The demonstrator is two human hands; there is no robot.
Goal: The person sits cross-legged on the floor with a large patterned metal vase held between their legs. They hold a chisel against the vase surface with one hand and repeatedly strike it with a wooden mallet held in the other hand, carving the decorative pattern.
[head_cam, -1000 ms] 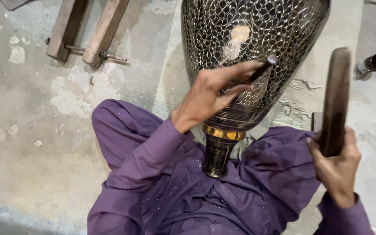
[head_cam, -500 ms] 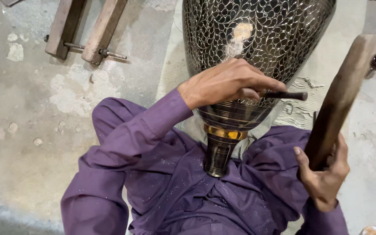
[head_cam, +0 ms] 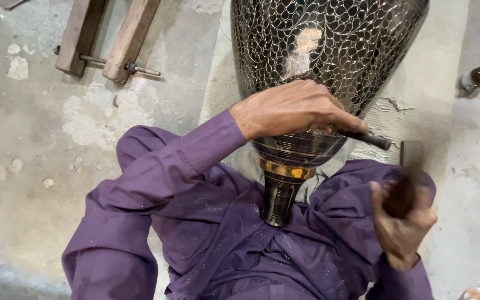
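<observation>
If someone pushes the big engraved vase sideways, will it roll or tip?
The vase looks like metal, so it is probably stiff and fairly heavy. Its rounded body lies on the mat, so it would likely roll if the left hand let go.

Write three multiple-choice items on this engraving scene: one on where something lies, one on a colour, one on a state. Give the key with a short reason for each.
1. Where does the wooden clamp lie?
A. On the floor at upper left
B. On the person's lap
C. Inside the vase

2. What colour is the band around the neck of the engraved vase?
A. Red
B. Gold
C. Blue

3. What is the left hand doing?
A. Lying flat and empty on the floor
B. Gripping a thin dark tool against the vase
C. Holding the small tube

Key:
1. A, its two wooden bars joined by metal rods rest on the concrete, apart from the person.
2. B, a shiny gold ring sits just above the dark neck.
3. B, the fingers close round the tool; the right hand holds a dark wooden mallet.
</observation>
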